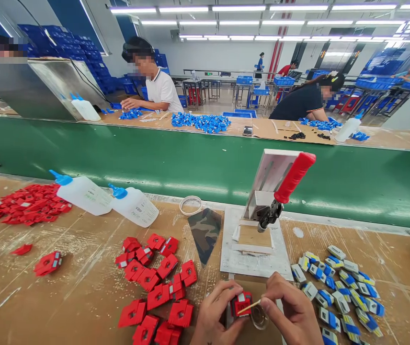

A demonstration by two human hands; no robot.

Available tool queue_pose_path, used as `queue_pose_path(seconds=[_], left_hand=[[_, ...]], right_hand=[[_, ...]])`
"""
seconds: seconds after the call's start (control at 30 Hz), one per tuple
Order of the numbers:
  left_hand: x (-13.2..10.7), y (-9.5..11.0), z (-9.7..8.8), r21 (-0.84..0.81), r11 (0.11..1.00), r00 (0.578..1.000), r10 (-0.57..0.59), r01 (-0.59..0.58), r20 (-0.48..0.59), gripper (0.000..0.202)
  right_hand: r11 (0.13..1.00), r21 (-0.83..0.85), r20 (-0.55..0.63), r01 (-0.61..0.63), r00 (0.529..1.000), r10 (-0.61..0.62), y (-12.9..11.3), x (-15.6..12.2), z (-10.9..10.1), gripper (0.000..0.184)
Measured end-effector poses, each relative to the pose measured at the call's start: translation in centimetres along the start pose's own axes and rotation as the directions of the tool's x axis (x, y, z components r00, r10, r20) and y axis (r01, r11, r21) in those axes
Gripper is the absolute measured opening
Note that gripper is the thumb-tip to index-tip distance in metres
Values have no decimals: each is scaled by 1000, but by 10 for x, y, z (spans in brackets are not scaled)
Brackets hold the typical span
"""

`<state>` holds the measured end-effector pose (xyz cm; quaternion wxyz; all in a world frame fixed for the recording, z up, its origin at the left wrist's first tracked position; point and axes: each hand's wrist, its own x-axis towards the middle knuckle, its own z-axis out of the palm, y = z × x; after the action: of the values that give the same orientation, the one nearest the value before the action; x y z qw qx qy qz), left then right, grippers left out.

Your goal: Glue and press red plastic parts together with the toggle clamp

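At the desk (83, 297) edge: red part (241, 303) is being gripped by left hand (214, 314), to keep it still.
Right hand (293, 311): thin stick (248, 307) is being pinched, tip at the part.

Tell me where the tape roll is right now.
Head view: the tape roll lies left of centre near the table's far edge, between the right bottle and the red-handled clamp, just behind the camouflage cloth.

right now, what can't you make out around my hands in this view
Head view, red part: mostly covered by the left hand.
Head view, small round dish: partly under the right hand, contents unclear.
Head view, stick: tip contact too small to tell.
Head view, nearer bottle: label too small to read.
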<state>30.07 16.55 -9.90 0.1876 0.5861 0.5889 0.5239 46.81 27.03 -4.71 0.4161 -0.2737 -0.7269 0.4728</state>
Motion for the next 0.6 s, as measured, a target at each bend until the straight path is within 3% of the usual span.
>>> queue_pose_path(seconds=[0.3,0.5,0.6], left_hand=[[-5,-6,1,82,997,999,10,-6,-49,31],[-5,-9,-1,127,992,997,-12,22,-76,32],[-4,-6,-2,123,991,995,-40,51,-87,32]], right_hand=[[990,-54,-41,-127,991,125,5,-10,-10,36],[970,-207,97,130,989,-112,-1,-2,-25,26],[919,-343,215,195,969,-126,0,1,-21,25]])
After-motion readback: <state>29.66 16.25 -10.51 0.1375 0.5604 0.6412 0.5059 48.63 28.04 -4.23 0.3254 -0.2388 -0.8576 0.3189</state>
